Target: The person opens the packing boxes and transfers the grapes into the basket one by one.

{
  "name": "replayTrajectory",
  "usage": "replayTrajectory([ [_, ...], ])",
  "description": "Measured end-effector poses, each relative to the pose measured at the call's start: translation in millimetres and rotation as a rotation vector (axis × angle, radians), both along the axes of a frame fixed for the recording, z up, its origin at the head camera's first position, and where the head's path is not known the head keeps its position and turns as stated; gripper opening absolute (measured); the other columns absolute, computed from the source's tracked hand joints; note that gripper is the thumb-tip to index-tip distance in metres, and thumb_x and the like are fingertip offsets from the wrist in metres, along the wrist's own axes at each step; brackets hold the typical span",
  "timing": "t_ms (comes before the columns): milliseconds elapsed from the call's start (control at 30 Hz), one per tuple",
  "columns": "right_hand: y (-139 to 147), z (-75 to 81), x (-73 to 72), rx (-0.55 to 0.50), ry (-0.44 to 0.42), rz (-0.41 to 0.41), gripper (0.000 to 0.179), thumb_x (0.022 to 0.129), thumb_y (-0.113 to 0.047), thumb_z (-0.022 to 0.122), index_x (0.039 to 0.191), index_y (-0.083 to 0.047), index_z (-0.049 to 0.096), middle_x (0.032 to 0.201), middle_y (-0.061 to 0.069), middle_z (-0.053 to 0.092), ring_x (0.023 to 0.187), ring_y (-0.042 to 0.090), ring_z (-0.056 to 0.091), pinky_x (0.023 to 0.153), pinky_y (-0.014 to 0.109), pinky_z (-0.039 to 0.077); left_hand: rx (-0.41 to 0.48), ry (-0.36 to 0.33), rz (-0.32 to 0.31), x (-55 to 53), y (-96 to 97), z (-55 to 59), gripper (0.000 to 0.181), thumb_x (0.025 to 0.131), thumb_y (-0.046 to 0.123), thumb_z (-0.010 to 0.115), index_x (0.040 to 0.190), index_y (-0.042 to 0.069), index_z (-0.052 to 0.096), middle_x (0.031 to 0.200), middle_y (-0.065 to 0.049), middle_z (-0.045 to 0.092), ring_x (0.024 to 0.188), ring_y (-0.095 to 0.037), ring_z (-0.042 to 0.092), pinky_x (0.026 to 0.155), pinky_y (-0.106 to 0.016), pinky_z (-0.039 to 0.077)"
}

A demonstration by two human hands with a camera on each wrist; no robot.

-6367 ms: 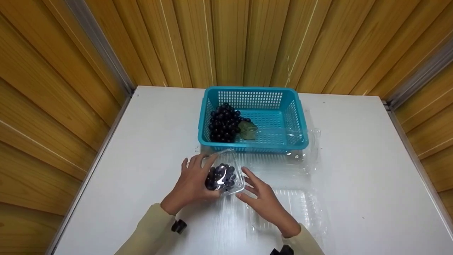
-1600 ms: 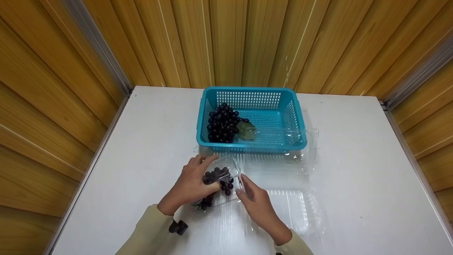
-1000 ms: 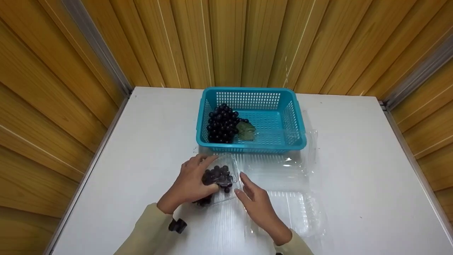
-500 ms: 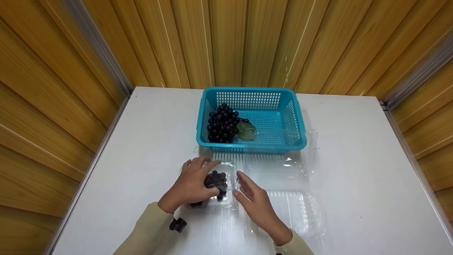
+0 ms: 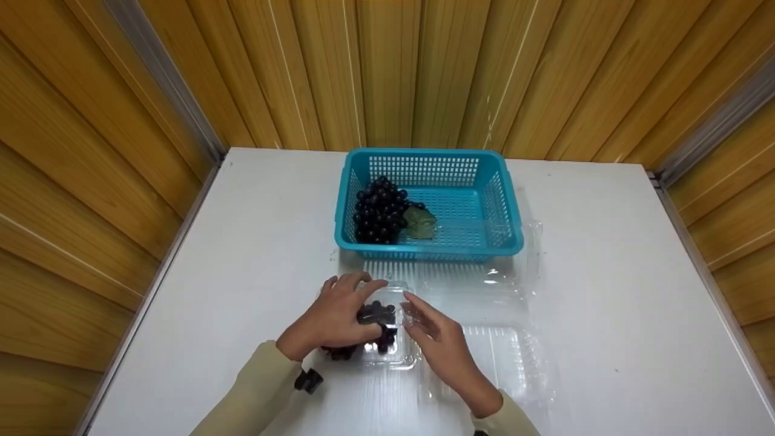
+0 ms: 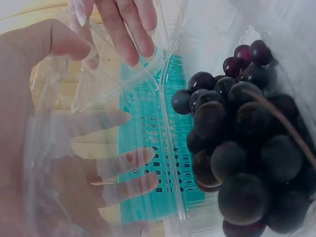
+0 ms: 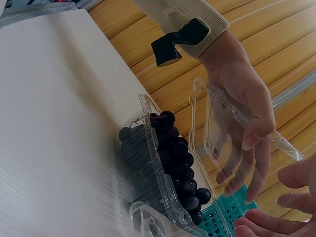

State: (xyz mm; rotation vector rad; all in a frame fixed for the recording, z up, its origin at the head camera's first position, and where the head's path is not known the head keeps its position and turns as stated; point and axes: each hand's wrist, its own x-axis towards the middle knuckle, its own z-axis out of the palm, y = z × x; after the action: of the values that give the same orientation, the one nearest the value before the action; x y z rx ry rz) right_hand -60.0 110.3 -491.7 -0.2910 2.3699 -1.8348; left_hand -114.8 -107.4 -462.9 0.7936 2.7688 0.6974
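A clear plastic clamshell box (image 5: 404,365) with dark grapes (image 5: 385,340) inside stands on the white table, its lid (image 7: 196,98) raised over the fruit. My left hand (image 5: 339,312) holds the lid: in the right wrist view the thumb lies on one side, with the fingers showing through the plastic on the other. Beside the box's right edge is my right hand (image 5: 445,339), thumb and fingers apart near the lid. Its fingers (image 6: 127,49) also show in the left wrist view; whether they touch the plastic I cannot tell. Part of the bunch is hidden under my left hand.
Behind the box stands a teal basket (image 5: 514,209) holding a larger bunch of dark grapes (image 5: 378,212) and a green leaf (image 5: 419,222). Clear plastic containers (image 5: 505,363) lie right of the box and before the basket. Wood-patterned walls (image 5: 387,72) enclose the table.
The lid was down over the grapes earliest, then opened at an angle. Since then the box has turned squarer to the table and shifted slightly nearer, while my right fingers have stayed beside its edge.
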Motion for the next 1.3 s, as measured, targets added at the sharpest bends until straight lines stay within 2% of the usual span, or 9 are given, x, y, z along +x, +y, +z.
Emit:
replayTrajectory([
  [133,1,0.0,-1.0,0.021,-0.001,-0.012,0.048,0.097,-0.017,0.057,0.144,-0.013,0.046,0.132,0.012,0.061,0.125,0.025,0.057,0.099,0.027,0.049,-0.006,-0.002,-0.020,0.9,-1.8,2.2,0.070,0.076,0.041,0.058,0.143,0.023,0.045,0.141,-0.012,0.048,0.131,-0.033,0.045,0.107,-0.066,0.028],
  [267,0,0.3,-1.3,0.022,0.002,-0.030,0.047,0.097,-0.013,0.056,0.143,-0.011,0.046,0.132,0.014,0.061,0.124,0.026,0.058,0.099,0.030,0.049,-0.003,-0.004,-0.045,2.2,-4.1,6.2,0.064,0.082,0.041,0.059,0.143,0.025,0.045,0.145,-0.009,0.046,0.136,-0.030,0.043,0.109,-0.062,0.030],
  [367,-1,0.3,-1.4,0.009,-0.007,-0.036,0.048,0.097,-0.012,0.056,0.144,-0.009,0.045,0.133,0.017,0.060,0.125,0.027,0.057,0.100,0.031,0.048,0.002,-0.002,-0.063,3.3,-6.2,10.1,0.059,0.087,0.045,0.060,0.142,0.026,0.047,0.145,-0.007,0.047,0.134,-0.029,0.045,0.109,-0.057,0.035],
  [533,-2,-0.3,-1.9,0.008,-0.016,-0.049,0.049,0.097,-0.015,0.057,0.143,-0.005,0.045,0.132,0.016,0.061,0.125,0.028,0.057,0.101,0.030,0.047,0.007,0.035,-0.095,4.4,-11.9,15.0,0.059,0.087,0.049,0.066,0.137,0.022,0.052,0.139,-0.005,0.051,0.128,-0.025,0.050,0.105,-0.053,0.040],
  [733,-1,-0.5,-3.1,-0.005,-0.028,-0.064,0.049,0.097,-0.020,0.057,0.141,0.001,0.046,0.134,0.015,0.059,0.126,0.028,0.056,0.102,0.029,0.046,0.022,0.074,-0.092,4.4,-22.4,22.3,0.056,0.088,0.047,0.065,0.136,0.020,0.054,0.139,-0.006,0.053,0.125,-0.026,0.053,0.104,-0.051,0.043],
  [900,-1,1.4,-4.4,-0.006,-0.040,-0.088,0.050,0.098,-0.021,0.057,0.140,0.003,0.046,0.133,0.016,0.060,0.127,0.028,0.055,0.102,0.026,0.045,0.068,0.052,-0.095,2.1,-30.1,29.5,0.051,0.090,0.043,0.065,0.134,0.017,0.057,0.134,-0.002,0.060,0.124,-0.022,0.057,0.103,-0.047,0.045],
  [1033,-2,3.4,-5.2,-0.031,-0.048,-0.102,0.051,0.098,-0.020,0.057,0.141,0.004,0.045,0.133,0.017,0.060,0.126,0.029,0.056,0.102,0.024,0.045,0.125,0.055,-0.114,-1.2,-32.4,30.5,0.041,0.092,0.037,0.064,0.127,0.017,0.062,0.126,0.002,0.066,0.119,-0.016,0.061,0.101,-0.043,0.048],
  [1167,-2,4.4,-5.5,-0.052,-0.038,-0.103,0.052,0.098,-0.020,0.056,0.142,0.004,0.043,0.132,0.018,0.060,0.125,0.029,0.057,0.103,0.027,0.045,0.174,0.066,-0.129,-5.0,-31.8,29.9,0.031,0.093,0.032,0.063,0.122,0.020,0.066,0.119,0.006,0.069,0.112,-0.011,0.064,0.096,-0.039,0.051],
  [1300,-1,4.0,-5.3,-0.052,-0.026,-0.102,0.054,0.098,-0.020,0.056,0.143,0.005,0.040,0.133,0.019,0.059,0.124,0.029,0.058,0.104,0.030,0.044,0.186,0.079,-0.131,-8.8,-30.0,30.9,0.029,0.094,0.030,0.062,0.121,0.020,0.067,0.117,0.006,0.070,0.108,-0.012,0.066,0.093,-0.038,0.053],
])
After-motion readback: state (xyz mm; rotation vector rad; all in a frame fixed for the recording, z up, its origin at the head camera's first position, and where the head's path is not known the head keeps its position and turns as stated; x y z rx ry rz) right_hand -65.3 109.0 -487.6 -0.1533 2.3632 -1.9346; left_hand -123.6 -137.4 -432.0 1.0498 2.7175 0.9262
